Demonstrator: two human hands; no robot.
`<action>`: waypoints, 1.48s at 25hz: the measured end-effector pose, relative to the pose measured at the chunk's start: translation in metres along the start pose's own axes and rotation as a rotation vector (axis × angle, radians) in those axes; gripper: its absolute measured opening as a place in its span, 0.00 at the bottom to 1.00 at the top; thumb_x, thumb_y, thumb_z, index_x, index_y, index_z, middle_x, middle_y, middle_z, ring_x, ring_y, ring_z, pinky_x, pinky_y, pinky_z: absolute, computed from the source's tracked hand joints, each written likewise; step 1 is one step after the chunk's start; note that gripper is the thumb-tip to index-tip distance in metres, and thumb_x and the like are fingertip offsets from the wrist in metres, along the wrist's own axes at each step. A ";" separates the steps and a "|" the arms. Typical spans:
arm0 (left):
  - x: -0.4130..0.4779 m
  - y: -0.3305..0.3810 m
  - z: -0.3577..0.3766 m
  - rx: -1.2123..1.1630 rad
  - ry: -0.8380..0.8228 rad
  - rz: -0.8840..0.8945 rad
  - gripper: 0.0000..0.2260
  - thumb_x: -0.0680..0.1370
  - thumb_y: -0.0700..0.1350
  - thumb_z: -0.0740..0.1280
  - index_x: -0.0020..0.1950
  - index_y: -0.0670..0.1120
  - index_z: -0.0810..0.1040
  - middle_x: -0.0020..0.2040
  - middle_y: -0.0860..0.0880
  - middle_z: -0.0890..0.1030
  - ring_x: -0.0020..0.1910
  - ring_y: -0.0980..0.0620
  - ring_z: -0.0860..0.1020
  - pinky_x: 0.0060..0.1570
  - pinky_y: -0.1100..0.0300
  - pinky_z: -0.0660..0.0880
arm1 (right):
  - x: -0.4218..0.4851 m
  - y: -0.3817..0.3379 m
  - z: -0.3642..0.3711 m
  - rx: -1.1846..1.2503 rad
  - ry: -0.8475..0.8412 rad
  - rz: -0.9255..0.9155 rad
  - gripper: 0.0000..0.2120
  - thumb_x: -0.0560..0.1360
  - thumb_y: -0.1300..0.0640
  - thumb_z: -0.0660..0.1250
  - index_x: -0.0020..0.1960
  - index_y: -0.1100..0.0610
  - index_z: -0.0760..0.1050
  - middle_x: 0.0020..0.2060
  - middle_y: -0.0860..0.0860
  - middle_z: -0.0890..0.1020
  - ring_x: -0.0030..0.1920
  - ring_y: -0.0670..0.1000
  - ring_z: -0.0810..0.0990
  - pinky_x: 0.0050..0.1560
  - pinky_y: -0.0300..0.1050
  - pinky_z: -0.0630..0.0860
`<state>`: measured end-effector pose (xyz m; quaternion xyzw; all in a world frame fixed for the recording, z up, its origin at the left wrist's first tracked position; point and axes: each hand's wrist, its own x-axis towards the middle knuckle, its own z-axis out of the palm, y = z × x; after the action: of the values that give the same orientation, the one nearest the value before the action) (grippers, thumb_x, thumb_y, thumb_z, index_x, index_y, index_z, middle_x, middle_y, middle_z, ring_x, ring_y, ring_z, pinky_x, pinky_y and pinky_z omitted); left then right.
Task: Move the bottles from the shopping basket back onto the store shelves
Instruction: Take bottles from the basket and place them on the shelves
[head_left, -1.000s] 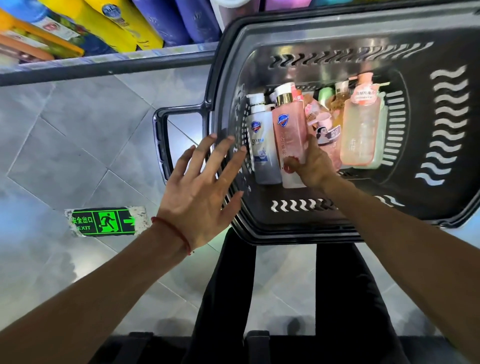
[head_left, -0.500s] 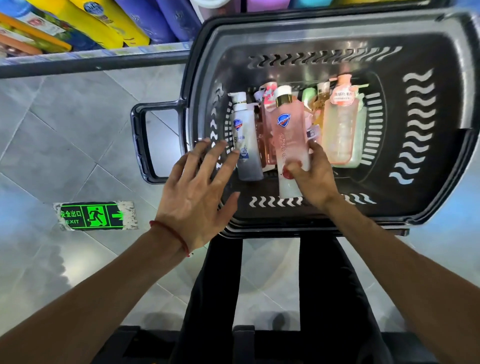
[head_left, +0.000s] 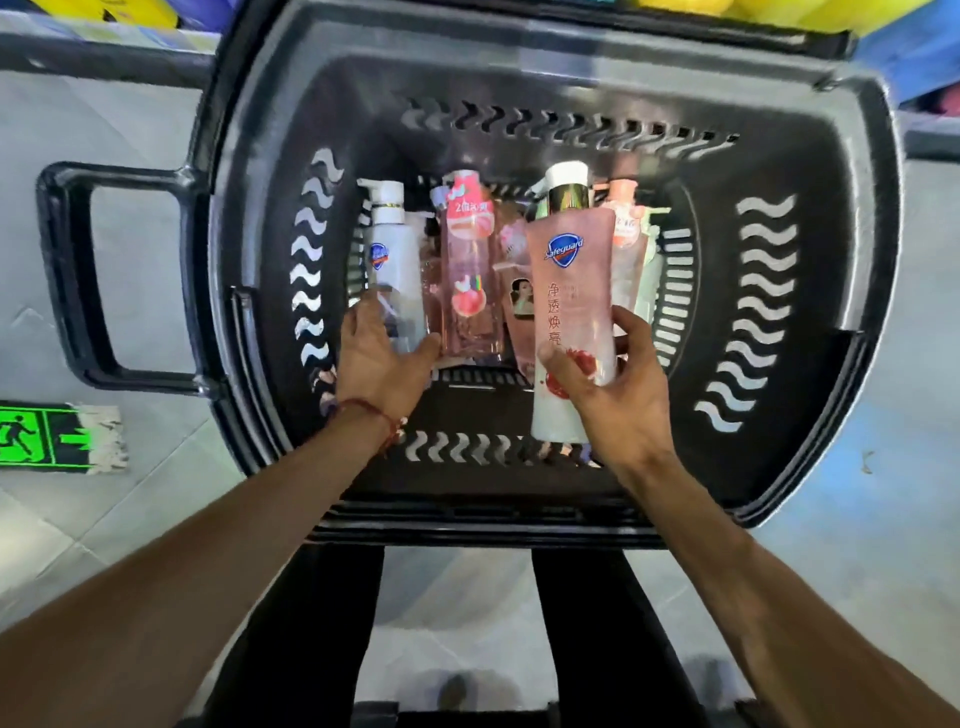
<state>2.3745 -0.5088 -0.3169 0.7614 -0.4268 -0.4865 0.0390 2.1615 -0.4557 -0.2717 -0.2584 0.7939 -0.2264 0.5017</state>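
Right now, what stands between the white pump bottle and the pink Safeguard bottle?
In the head view, between the white pump bottle and the pink Safeguard bottle: a clear pink bottle with a fruit label, and a smaller pink pack beside it.

The floor (head_left: 26, 260) is laid with large pale grey tiles, glossy enough to carry a soft bluish-white glare. A green exit sign (head_left: 36, 436) with a running figure and an arrow is stuck flat on it. The sign's right end is a worn, scuffed white strip. Thin grout lines (head_left: 52, 525) run diagonally just below the sign. Well above the sign, a dark shelf rail (head_left: 104, 57) crosses the floor's far edge, with a scrap of yellow packaging (head_left: 140, 8) over it. Far across from the sign, to the upper right, yellow packs (head_left: 779, 10) and a blue pack (head_left: 924, 57) show, blurred.
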 end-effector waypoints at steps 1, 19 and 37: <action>0.009 -0.001 0.008 -0.039 0.011 -0.062 0.29 0.76 0.46 0.75 0.73 0.44 0.68 0.64 0.46 0.74 0.57 0.49 0.75 0.54 0.60 0.72 | 0.004 0.003 0.001 0.002 0.006 0.004 0.33 0.71 0.45 0.80 0.70 0.48 0.69 0.56 0.44 0.83 0.51 0.44 0.86 0.50 0.48 0.86; -0.019 0.010 0.006 -0.107 -0.059 -0.290 0.28 0.73 0.48 0.78 0.66 0.42 0.69 0.54 0.49 0.77 0.47 0.54 0.76 0.31 0.72 0.72 | -0.015 -0.010 -0.005 0.143 0.043 0.077 0.26 0.75 0.55 0.78 0.68 0.53 0.70 0.53 0.48 0.85 0.46 0.45 0.88 0.45 0.39 0.84; -0.334 0.241 -0.113 -0.162 -0.189 0.149 0.19 0.69 0.36 0.80 0.50 0.54 0.77 0.43 0.60 0.82 0.34 0.72 0.79 0.32 0.77 0.72 | -0.249 -0.182 -0.250 0.363 -0.026 -0.145 0.18 0.74 0.67 0.76 0.61 0.55 0.77 0.49 0.54 0.84 0.39 0.46 0.83 0.38 0.40 0.82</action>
<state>2.2602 -0.4717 0.0923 0.6728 -0.4431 -0.5847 0.0957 2.0568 -0.4111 0.1086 -0.2228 0.7130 -0.3981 0.5325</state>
